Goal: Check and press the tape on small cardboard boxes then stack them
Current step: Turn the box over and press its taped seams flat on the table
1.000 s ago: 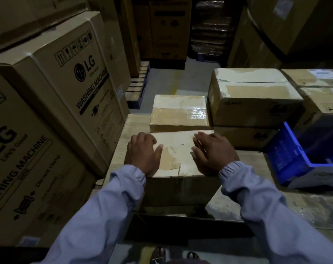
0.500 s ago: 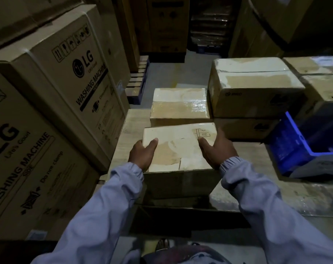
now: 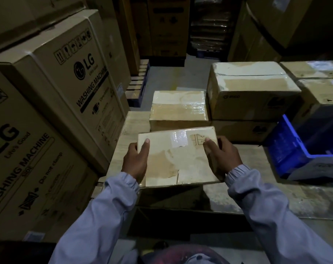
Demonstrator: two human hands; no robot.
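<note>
Small tape-sealed tan cardboard box (image 3: 178,156) gripped at both ends — left hand (image 3: 136,161), right hand (image 3: 220,156) — thumbs on top; second taped box (image 3: 178,109) just beyond.

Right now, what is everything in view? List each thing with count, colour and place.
held box: 1, pale tan, taped, centre, between both hands
taped box: 1, tan, just behind the held box
stacked boxes: several, brown, right rear
washing machine cartons: at least 2, brown, left
crate: 1, blue, right
pallets: 1 stack, far left of centre
sleeves: 2, light blue
left hand: gripping box's left edge
right hand: gripping box's right edge
</note>
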